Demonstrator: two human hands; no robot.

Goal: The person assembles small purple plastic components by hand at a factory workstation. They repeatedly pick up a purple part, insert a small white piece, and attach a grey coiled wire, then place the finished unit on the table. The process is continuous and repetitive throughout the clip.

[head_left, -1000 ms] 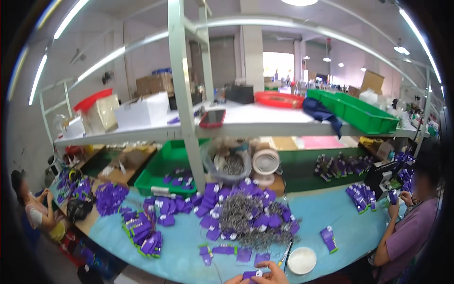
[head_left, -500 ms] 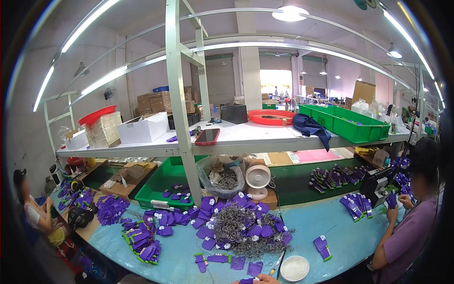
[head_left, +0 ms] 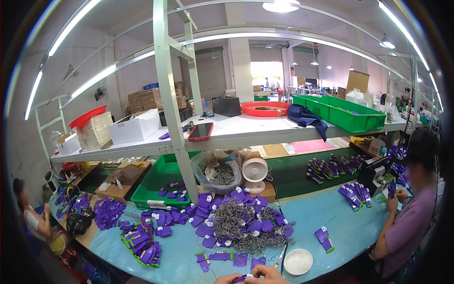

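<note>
At the bottom edge my left hand point(head_left: 228, 279) and my right hand point(head_left: 266, 275) close together on a small purple piece with a white patch point(head_left: 242, 278). My fingers are partly cut off by the frame. Just beyond lie several flat purple pieces point(head_left: 221, 256), some with green ends. Behind them rises a heap of grey wiry coils point(head_left: 234, 222) mixed with more purple pieces. Right of my right hand are a slim pointed tool point(head_left: 281, 257) and a round white dish point(head_left: 298, 261). Farther right lies a single purple piece with a green end point(head_left: 324, 239).
Piles of purple pieces point(head_left: 142, 244) cover the blue table point(head_left: 350, 227) at left. Behind stand a green bin point(head_left: 142, 191), a bag of coils point(head_left: 215, 173) and a small fan point(head_left: 255, 171). A white shelf point(head_left: 255, 132) crosses above. A co-worker point(head_left: 409, 208) sits at right, another person at far left.
My hands have come further into view at the bottom with the purple piece, and my left hand now shows. The whole view has shifted slightly; the things on the table look unmoved.
</note>
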